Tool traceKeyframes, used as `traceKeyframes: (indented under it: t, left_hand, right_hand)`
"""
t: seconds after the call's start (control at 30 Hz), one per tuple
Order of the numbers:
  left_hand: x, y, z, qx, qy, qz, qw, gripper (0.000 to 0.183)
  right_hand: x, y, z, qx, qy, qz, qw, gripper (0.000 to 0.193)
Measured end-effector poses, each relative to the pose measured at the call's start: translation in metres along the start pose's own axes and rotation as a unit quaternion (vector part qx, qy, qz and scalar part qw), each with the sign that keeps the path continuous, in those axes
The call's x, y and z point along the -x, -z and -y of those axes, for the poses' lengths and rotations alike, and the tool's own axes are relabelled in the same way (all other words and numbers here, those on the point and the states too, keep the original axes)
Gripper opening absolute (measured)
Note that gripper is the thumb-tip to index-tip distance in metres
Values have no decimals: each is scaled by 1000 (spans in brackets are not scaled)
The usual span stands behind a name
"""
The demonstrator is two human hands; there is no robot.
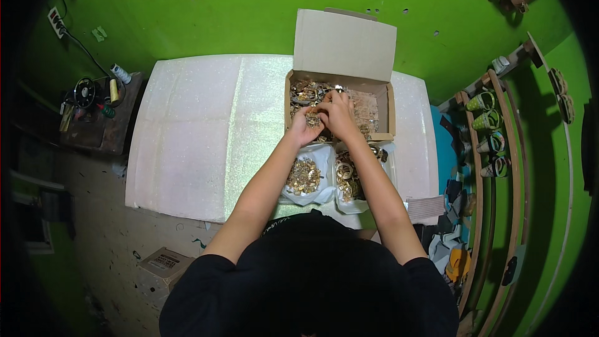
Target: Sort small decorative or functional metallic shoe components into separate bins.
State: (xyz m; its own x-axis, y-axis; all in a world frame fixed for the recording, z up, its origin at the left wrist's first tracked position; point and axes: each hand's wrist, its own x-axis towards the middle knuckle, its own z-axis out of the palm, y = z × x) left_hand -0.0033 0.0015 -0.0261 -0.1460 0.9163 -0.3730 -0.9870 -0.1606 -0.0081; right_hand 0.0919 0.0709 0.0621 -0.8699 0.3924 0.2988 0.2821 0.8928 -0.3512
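Note:
An open cardboard box [390, 112] with its lid raised holds a heap of small gold and silver metal pieces [306, 92], perhaps buckles or shoe ornaments. Over its front edge my left hand [304, 130] is turned palm up and cupped around several small shiny metal pieces. My right hand [340, 117] reaches into the box just beside it, thumb and fingers curled together near the left fingertips. What the right fingers pinch, if anything, is too small to tell. Nearer me, a white-lined tub [326, 195] of small gold pieces sits beneath my left forearm.
A second white-lined tub [357, 207] with larger metal rings or buckles lies partly under my right forearm. The box and tubs rest on a shimmering white sheet [187, 131]. At left stands a small dark table [100, 131] with thread spools; at right, a wooden rack [472, 168] holds sandals.

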Motion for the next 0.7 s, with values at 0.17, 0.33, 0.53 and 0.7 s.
traceKeyframes:
  t: [0.17,0.33,0.53,0.7]
  left_hand:
    - [-2,1,1,-3,-27,26,999,23]
    - [5,-10,3,-9,-18,-4,1000,23]
    - [3,-3,0,-35,-18,2,999,29]
    - [7,-12,5,-73,-5,33,997,41]
  right_hand:
    - [-1,-2,-7,-4,13,-24,1000,13]
    - [3,-3,-10,-68,-27,-39,997,13]
    - [7,7,-2,-220,-99,-29,970,13]
    - [25,11,-3,-331,-73,26,940,13]
